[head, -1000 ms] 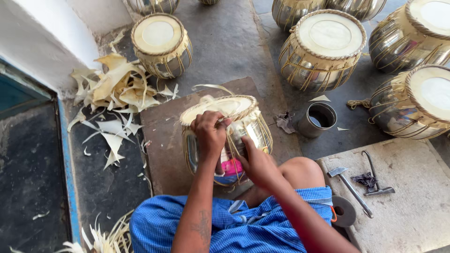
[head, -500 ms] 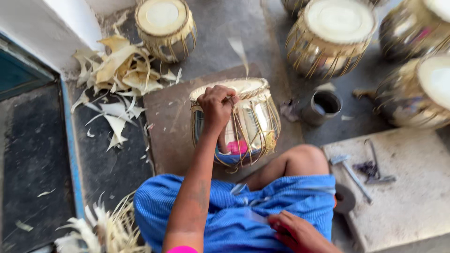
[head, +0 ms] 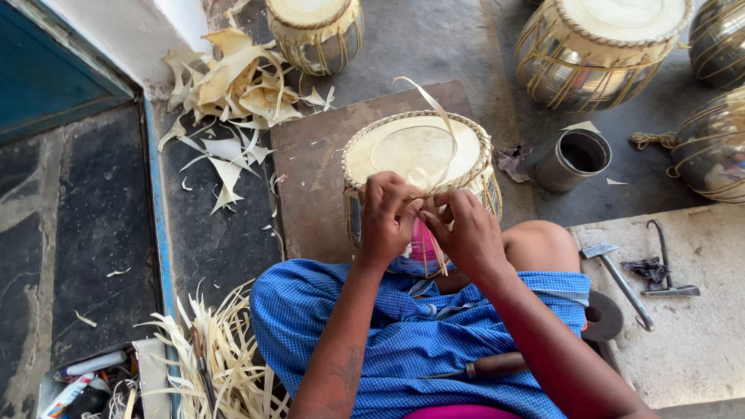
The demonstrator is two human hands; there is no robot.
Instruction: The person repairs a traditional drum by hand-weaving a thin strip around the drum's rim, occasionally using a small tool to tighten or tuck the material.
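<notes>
Currently both hands at frame centre: left hand [head: 388, 217] and right hand [head: 466, 233] each have their grip pinched on a pale strap [head: 434, 132] at the near rim of the drum [head: 415, 155], which sits on a brown board [head: 310, 171].

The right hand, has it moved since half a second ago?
Yes. The right hand was down on the blue cloth over the lap; now it is up at the near rim of the drum, beside the left hand.
</notes>
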